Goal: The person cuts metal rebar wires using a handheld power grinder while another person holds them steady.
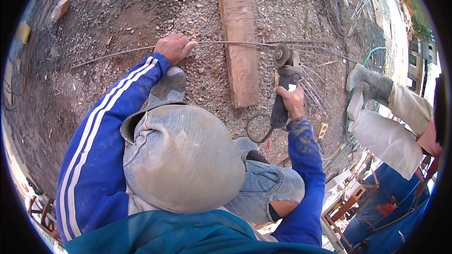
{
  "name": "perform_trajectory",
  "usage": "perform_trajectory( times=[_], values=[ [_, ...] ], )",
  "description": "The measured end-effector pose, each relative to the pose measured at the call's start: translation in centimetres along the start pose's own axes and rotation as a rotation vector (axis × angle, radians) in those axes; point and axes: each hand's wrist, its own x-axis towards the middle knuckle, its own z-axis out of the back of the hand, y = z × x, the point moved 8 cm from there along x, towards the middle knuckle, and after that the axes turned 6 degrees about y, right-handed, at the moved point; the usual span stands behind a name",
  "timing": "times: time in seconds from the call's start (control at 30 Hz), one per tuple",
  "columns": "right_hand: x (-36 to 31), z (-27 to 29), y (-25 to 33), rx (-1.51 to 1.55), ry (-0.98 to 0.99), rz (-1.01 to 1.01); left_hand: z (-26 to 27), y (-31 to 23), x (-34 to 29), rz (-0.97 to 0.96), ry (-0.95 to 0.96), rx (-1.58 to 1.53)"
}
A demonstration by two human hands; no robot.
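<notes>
At upper centre-left, the left hand [175,48] grips a rod [214,42], likely stiff. The right hand [293,101] clasps a grinder [285,79], likely heavy, best held by its body.

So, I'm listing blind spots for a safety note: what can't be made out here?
In the head view:
Fingertips of the left hand on the thin rusty-brown metal rod: hidden under the hand.
Whether the round grey disc of the dark angle grinder touches the rod: the disc covers that spot.
Far end of the long brown wooden beam: cut off by the top edge.
Head of the co-worker in pale trousers: lost beyond the dark right rim.
</notes>
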Motion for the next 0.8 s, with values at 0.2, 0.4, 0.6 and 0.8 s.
perform_trajectory(
  times=[0.2, 0.4, 0.6, 0.8],
  values=[
    [-2.9, 1.6, -0.5, 0.13, -0.054, -0.045, 3.5, 1.2, -3.4, -0.019, -0.361, 0.133],
    [-4.7, 4.0, -1.5, 0.252, -0.096, -0.073, 2.5, 6.1, -5.6, 0.261, 0.243, 0.094],
    [-5.1, 6.2, -2.3, 0.319, -0.168, -0.053, 8.4, -0.4, 0.3, 0.178, 0.378, 0.142],
    [-6.4, 7.0, -1.3, 0.382, -0.21, -0.036, 14.7, -7.1, 3.5, 0.094, 0.333, 0.305]
  ],
)
